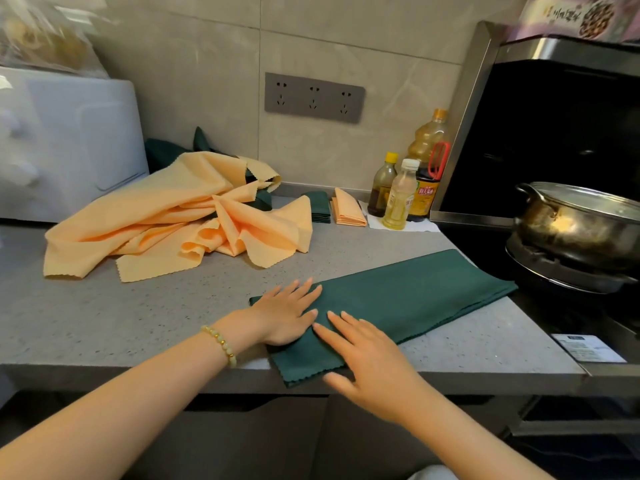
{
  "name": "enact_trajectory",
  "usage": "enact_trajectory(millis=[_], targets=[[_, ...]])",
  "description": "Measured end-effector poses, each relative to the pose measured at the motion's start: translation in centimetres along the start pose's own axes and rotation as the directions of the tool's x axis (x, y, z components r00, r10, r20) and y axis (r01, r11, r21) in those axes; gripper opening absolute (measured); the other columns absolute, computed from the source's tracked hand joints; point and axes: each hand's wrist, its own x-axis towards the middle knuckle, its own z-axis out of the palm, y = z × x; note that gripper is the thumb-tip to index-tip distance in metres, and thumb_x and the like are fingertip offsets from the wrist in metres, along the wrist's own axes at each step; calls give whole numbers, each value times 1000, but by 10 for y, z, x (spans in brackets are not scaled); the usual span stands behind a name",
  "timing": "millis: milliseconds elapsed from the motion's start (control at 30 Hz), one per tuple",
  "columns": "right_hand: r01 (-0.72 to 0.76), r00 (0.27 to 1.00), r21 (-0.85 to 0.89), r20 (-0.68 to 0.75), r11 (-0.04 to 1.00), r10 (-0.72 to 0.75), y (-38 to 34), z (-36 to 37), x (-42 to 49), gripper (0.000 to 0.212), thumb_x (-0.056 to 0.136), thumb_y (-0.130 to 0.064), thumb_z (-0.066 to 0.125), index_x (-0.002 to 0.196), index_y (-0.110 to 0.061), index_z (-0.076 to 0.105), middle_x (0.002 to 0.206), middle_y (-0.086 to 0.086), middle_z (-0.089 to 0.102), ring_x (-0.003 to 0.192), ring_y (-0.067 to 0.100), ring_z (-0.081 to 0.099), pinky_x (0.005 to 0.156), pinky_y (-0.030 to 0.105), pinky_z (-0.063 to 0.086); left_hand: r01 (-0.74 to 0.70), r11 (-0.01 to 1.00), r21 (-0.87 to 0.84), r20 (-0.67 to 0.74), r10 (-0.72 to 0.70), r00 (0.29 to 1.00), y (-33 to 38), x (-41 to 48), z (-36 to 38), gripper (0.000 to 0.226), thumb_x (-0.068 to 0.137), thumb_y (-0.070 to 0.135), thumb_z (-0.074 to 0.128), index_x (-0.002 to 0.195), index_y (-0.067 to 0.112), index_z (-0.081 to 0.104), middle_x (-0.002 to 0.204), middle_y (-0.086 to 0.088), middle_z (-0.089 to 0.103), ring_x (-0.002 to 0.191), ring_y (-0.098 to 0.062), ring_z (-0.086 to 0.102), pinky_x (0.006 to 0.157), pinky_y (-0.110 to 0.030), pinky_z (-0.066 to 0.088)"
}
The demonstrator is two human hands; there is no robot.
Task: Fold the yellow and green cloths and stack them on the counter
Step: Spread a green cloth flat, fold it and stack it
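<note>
A dark green cloth [408, 292], folded into a long strip, lies diagonally on the grey counter [131, 313] near its front edge. My left hand [287, 313] lies flat on the strip's near left end, fingers straight. My right hand [367, 355] presses flat on the same end, close beside the left. A heap of unfolded yellow cloths [173, 216] sits at the counter's back left, with more green cloth [166, 150] behind it. At the back wall lie a folded green cloth [320, 206] and a folded yellow cloth [348, 209], side by side.
A white appliance [65, 140] stands at the back left. Three bottles [408, 188] stand at the back right of the counter. A metal pot [581, 223] sits on the stove to the right. A wall socket strip [313, 97] is behind.
</note>
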Motion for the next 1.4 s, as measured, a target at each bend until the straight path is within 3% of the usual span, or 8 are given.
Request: enact_trajectory(millis=[167,300,400,467,533,800,1033,1400], targets=[[70,991,-34,-109,997,-73,13,9,-17,63,73,-29,38,135,-27,50,136,-6,54,124,13,53,104,33,37,-81,996,-29,-42,79,996,-1,-18,-13,51,104,41,18,152,24,19,160,11,2,147,-9,-2,119,-31,6],[43,986,271,-168,962,3,33,0,-33,65,71,-12,33,127,-38,55,128,-23,56,121,-2,51,105,20,38,-270,963,-6,-149,266,952,-8,-33,-22,43,105,35,23,141,29,44,150,17,31,142,0,15,110,-14,6],[-215,937,662,-67,718,343,44,-22,-35,33,93,-50,46,85,-23,64,66,-13,60,63,10,57,66,32,44,-274,941,-198,-179,240,954,-13,-37,-21,36,104,29,29,127,34,57,134,22,39,129,0,34,106,-15,17],[-333,862,813,58,477,503,69,-26,-32,75,80,-68,48,95,5,58,78,15,62,75,26,61,73,39,49,-284,885,-368,-184,230,955,-8,-34,-20,26,101,25,40,116,33,60,124,18,52,116,-3,49,102,-23,34],[-406,803,842,144,355,578,82,-30,-26,60,86,-57,51,106,0,59,102,18,65,98,30,63,89,39,51,-298,854,-427,-201,231,952,3,-32,-17,19,93,27,54,108,38,58,112,13,55,106,-2,53,97,-23,43],[-506,700,546,-193,668,688,121,-16,-26,20,88,-38,62,78,-21,65,61,-7,59,49,1,44,52,17,35,-316,633,-706,-275,166,947,52,-9,-6,22,93,22,59,72,16,59,66,9,63,57,5,55,62,-8,41],[-544,619,577,-215,609,755,141,-23,-24,26,88,-23,64,64,-19,55,52,-5,48,48,8,43,45,17,32,-247,527,-813,-228,102,968,73,26,-18,44,93,47,50,130,23,50,123,14,60,110,1,56,91,-10,41],[-517,642,664,-117,540,758,142,-25,-10,20,86,-19,66,70,-17,54,65,-2,59,63,10,55,53,18,38,-70,785,-616,-188,-60,980,64,18,-2,47,90,35,62,131,22,43,81,6,67,78,-4,65,66,-13,46]])
